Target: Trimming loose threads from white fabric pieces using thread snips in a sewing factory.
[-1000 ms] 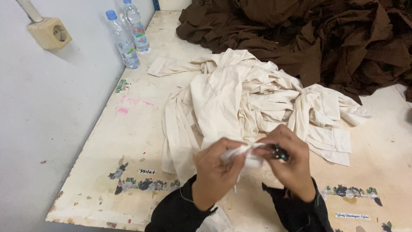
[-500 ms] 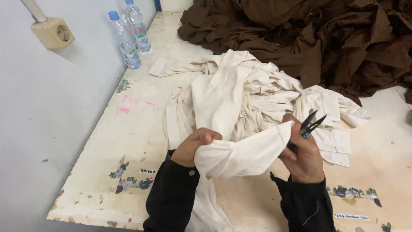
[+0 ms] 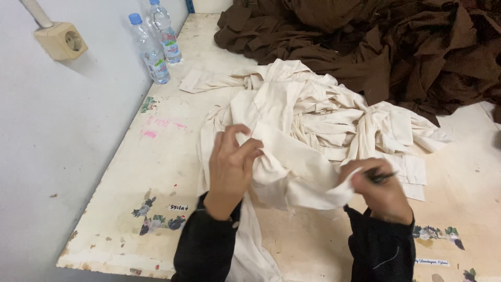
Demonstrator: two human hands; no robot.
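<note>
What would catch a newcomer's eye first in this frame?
Both hands, left hand and right hand, grip a cream cloth at centre, the right also holding small dark snips. A dark brown fabric heap fills the top right; two water bottles stand top left.

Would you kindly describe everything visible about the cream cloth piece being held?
The cream cloth piece looks like plain, matte woven fabric, crumpled and folded. The left hand grips its upper fold, while the right hand pinches its other end. It stretches between them above the table, one end trailing down between the dark sleeves, just in front of the cream garment pile.
</note>
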